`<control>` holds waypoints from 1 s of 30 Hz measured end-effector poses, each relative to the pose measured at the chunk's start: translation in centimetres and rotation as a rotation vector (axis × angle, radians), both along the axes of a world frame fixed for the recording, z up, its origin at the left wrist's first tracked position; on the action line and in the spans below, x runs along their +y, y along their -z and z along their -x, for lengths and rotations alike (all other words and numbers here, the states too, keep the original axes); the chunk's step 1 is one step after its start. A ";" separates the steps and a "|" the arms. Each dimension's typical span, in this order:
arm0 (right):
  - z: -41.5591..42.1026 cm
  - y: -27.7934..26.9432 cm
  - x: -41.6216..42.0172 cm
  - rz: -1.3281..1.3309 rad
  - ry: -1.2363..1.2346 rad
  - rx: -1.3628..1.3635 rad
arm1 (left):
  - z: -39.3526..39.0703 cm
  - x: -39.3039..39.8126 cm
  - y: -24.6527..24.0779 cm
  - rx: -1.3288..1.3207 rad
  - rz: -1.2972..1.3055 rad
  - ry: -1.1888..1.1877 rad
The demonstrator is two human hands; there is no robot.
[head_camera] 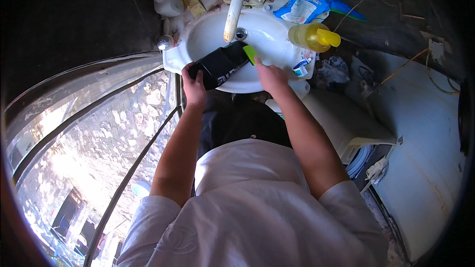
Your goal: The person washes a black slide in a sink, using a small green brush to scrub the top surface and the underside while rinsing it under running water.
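My left hand [194, 85] grips one end of a black slide sandal [217, 67], which bears white lettering along its side. The sandal lies tilted over the front of a white ceramic washbasin [237, 88], its far end below the faucet [236, 9]. In my right hand [271, 76] is a bright green brush [249, 54], held against or just over that far end. Its underside is hidden, so contact is hard to tell. The drain [241, 33] shows behind the sandal.
Around the rim stand a white pump bottle [169, 2], a yellow spray bottle [313, 38], a blue plastic pouch [304, 5] and a toothpaste tube [302, 66]. Left is a mesh-covered window [111, 129]. A beige washing machine [341, 118] stands close on the right.
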State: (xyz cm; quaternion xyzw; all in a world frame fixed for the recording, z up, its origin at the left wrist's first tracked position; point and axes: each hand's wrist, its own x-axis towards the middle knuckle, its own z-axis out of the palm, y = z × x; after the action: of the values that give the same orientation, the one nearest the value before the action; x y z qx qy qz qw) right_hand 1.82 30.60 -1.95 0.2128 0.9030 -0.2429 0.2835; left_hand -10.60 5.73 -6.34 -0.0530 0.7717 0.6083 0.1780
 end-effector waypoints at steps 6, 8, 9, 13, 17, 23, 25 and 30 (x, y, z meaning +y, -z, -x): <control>1.1 -0.2 0.1 0.037 0.020 0.025 | 0.2 -0.1 -0.2 0.005 0.034 0.015; 1.1 0.8 -0.7 0.009 0.034 0.043 | 0.3 0.0 0.1 0.011 0.012 0.017; 1.4 0.5 -1.3 -0.002 0.040 0.047 | 0.2 -0.2 0.2 0.002 -0.004 0.006; 2.3 1.3 -1.6 -0.043 0.140 -0.049 | 0.1 -0.2 0.1 -0.014 -0.036 -0.006; 3.3 0.5 -3.1 0.084 0.071 0.034 | 0.3 -0.8 0.8 0.016 -0.036 -0.012; 0.3 2.9 -1.7 -0.064 0.168 0.036 | 0.5 0.0 -0.7 0.009 0.048 0.053; 0.9 1.3 -3.9 0.024 0.025 0.118 | 0.3 0.0 -0.5 -0.001 0.049 0.052; -0.4 1.8 -0.8 -0.076 0.154 0.013 | 0.8 -0.5 0.2 0.007 0.014 0.070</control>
State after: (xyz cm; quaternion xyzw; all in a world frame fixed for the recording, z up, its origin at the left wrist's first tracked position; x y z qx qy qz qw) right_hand 2.26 29.77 -3.78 0.2908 0.8943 -0.2308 0.2497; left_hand -11.38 5.22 -6.56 -0.0252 0.7778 0.5967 0.1959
